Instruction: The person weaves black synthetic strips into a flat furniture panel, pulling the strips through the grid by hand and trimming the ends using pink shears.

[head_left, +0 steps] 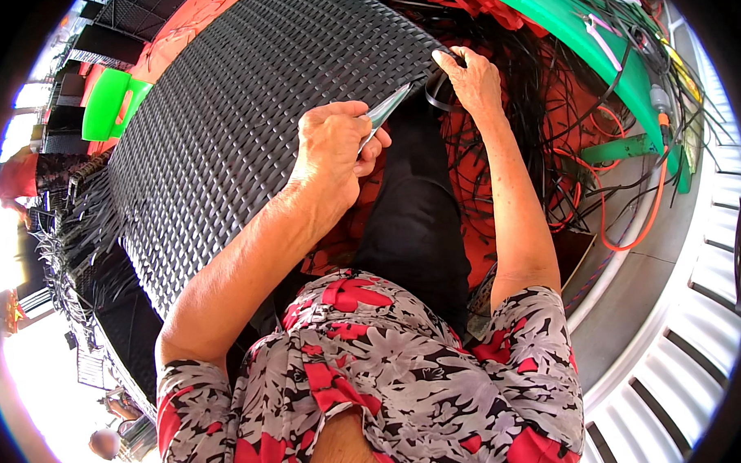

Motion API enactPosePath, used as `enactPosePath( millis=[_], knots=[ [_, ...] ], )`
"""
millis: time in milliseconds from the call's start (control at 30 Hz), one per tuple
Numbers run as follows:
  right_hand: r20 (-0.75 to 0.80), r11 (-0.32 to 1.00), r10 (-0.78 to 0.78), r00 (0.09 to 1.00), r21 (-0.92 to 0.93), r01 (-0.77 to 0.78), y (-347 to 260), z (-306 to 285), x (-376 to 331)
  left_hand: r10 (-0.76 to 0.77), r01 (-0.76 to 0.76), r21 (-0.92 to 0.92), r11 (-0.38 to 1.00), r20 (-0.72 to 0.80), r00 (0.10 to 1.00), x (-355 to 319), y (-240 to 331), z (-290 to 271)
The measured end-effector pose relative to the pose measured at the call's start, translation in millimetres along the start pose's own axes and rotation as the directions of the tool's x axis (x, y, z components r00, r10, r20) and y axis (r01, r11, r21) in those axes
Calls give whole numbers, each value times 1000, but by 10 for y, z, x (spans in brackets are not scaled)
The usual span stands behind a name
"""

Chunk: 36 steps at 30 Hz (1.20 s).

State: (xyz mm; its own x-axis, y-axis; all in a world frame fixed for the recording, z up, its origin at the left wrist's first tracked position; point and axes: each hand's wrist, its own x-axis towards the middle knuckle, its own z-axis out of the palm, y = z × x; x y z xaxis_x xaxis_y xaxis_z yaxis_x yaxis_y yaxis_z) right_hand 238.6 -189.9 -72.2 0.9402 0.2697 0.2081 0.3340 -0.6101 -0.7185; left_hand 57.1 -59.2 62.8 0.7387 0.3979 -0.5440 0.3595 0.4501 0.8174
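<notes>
A large black woven panel (pixel 253 89) of flat plastic strips slopes up in front of me on the left. My left hand (pixel 331 140) is closed around a pointed silver metal tool (pixel 384 111), its tip at the panel's right edge. Whether it is a knife or a pair of scissors I cannot tell. At the panel's far right corner, my right hand (pixel 474 82) pinches a black plastic strip (pixel 435 93) that curls down below the fingers. My black-trousered leg (pixel 416 200) lies under the panel's edge.
Loose black strips (pixel 530 98) heap over a red floor covering on the right. Beyond them are a green curved frame (pixel 589 55) and an orange cord (pixel 631 241). A white slatted surface (pixel 668 364) stands at the far right; a bright green chair (pixel 106 104) is at the left.
</notes>
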Motion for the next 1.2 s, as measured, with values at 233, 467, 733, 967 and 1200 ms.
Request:
enactPosePath(
  millis=[233,467,733,967,1200],
  knots=[
    [-58,997,-70,996,-23,69,6,4,-14,175,-287,445,848,276,945,359,-141,-439],
    [98,993,-74,992,97,64,65,-115,11,-40,-244,545,802,457,889,761,239,-697],
    [349,691,145,926,634,-347,12,-773,-151,53,-269,455,849,432,900,709,84,-731],
    [521,851,-30,853,461,-252,-533,-805,-216,138,-324,405,855,424,895,725,-27,-804],
    [269,980,-186,945,-19,198,-552,-564,-198,191,-371,399,838,424,886,729,-50,-803]
  ],
)
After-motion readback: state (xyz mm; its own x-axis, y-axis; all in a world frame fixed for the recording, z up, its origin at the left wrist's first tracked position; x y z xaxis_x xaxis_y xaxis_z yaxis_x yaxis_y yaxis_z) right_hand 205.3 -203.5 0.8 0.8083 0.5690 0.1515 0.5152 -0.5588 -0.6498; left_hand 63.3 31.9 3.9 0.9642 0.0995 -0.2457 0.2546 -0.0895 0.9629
